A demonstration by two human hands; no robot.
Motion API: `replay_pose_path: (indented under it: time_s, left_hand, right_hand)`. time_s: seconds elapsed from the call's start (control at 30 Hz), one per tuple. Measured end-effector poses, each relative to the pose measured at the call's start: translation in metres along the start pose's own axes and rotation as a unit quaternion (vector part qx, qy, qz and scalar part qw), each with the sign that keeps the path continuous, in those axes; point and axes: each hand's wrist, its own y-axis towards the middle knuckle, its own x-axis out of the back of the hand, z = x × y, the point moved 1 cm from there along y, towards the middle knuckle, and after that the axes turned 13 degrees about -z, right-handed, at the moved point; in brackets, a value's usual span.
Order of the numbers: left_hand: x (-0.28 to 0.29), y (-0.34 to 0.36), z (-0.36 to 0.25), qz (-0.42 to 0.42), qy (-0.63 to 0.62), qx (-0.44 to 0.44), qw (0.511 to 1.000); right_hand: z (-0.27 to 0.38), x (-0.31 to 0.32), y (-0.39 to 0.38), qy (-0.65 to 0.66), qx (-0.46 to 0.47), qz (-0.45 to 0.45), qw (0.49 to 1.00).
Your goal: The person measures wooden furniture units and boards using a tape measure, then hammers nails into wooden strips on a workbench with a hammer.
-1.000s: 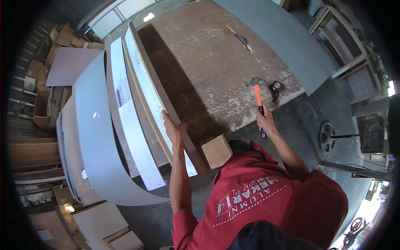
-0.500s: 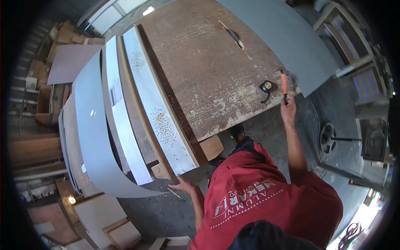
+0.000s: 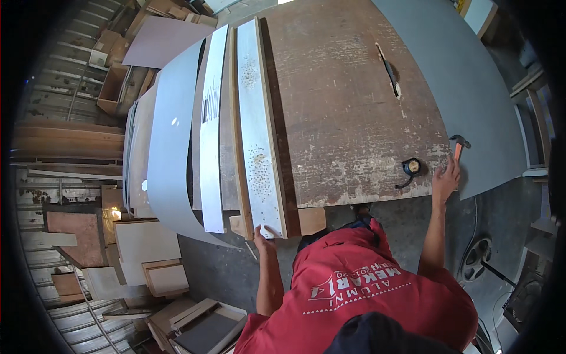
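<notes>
Left hand (image 3: 265, 241) touching the dotted white board (image 3: 254, 118) at the surface's (image 3: 348, 100) near edge; right hand (image 3: 446, 180) at the hammer (image 3: 458, 151), near right corner. Whether either is clamped cannot be told.

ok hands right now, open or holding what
Left hand: touching the spotted white board's near end; grip can't be told.
Right hand: holding the hammer.
</notes>
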Motion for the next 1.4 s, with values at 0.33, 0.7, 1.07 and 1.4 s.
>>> replay_pose_path:
  time_s: [0.33, 0.7, 1.07, 1.4]
  left_hand:
    - [0.051, 0.018, -0.030, 0.070, 0.157, 0.056, 0.984]
    - [0.055, 0.065, -0.118, 0.314, 0.463, -0.041, 0.828]
    - [-0.055, -0.010, -0.205, 0.408, 0.670, -0.424, 0.453]
    - [-0.112, -0.119, -0.142, 0.696, 0.365, -0.183, 0.591]
  right_hand:
    - [0.112, 0.022, -0.058, 0.028, 0.006, 0.164, 0.986]
    - [0.237, 0.073, -0.170, 0.505, -0.499, 0.192, 0.678]
    - [0.348, 0.170, -0.211, 0.508, -0.204, 0.407, 0.731]
    - [0.354, 0.216, -0.184, 0.403, 0.121, 0.345, 0.839]
